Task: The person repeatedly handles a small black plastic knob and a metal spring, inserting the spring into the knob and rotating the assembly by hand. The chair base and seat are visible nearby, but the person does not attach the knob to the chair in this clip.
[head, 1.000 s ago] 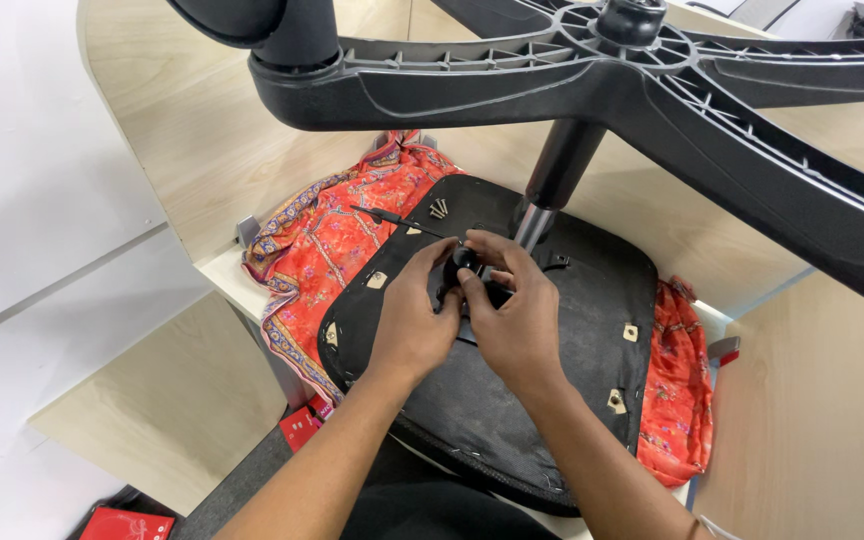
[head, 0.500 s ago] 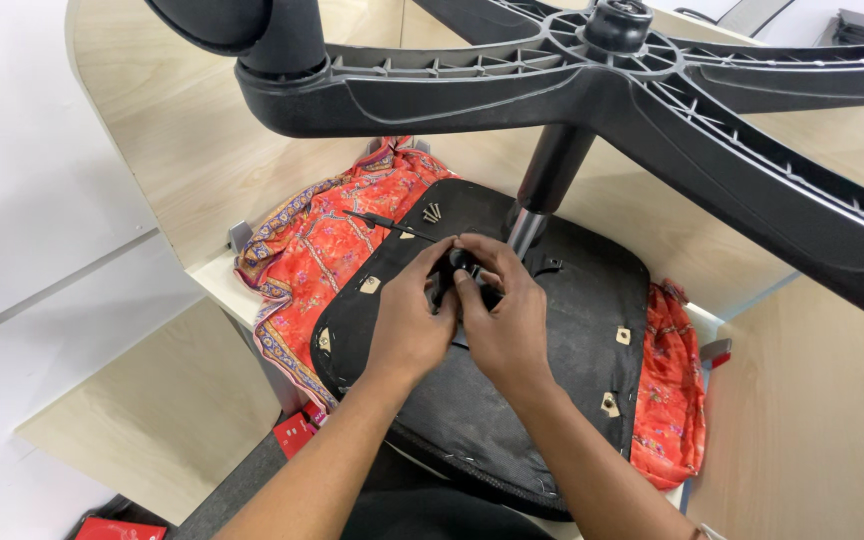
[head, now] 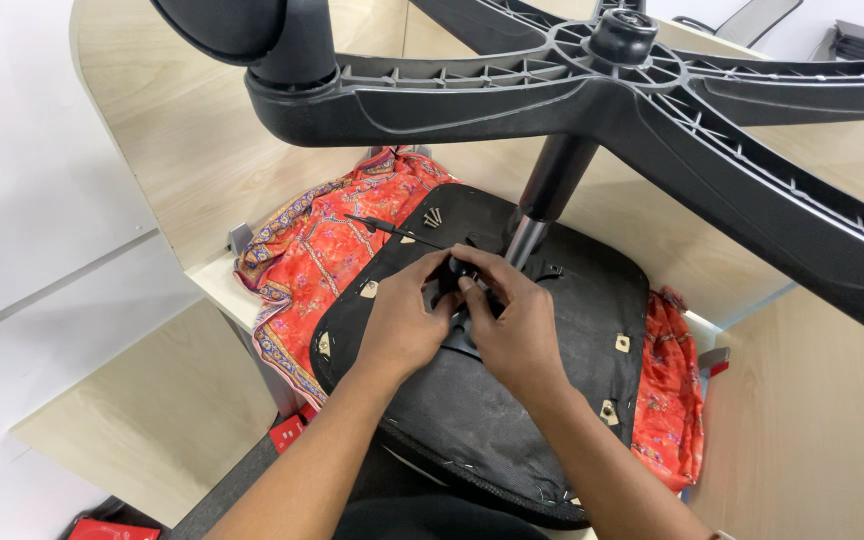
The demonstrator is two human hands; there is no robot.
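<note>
An office chair is laid upside down on a pale wooden desk (head: 202, 130), so that the black underside of its seat (head: 552, 400) faces up and the fittings there can be reached from above. A red patterned cloth (head: 322, 250) is spread beneath the seat, apparently to cushion it and spare the desk surface. The five-spoked black base (head: 592, 90) stands overhead at twelve o'clock, carried on the gas-lift column (head: 542, 200), which rises from the seat centre. Both hands are brought together at the foot of that column: the left hand (head: 402, 325) and the right hand (head: 517, 335) are curled, fingertips pinched closely around a small black part of the mechanism plate (head: 457, 275), which sits at the centre of the seat underside; exactly what is gripped cannot be told, as it is hidden by the fingers. A few loose screws (head: 433, 216) are set at eleven o'clock from the hands, on the seat edge, kept within reach. Pale mounting inserts (head: 621, 342) are seen at three o'clock.
</note>
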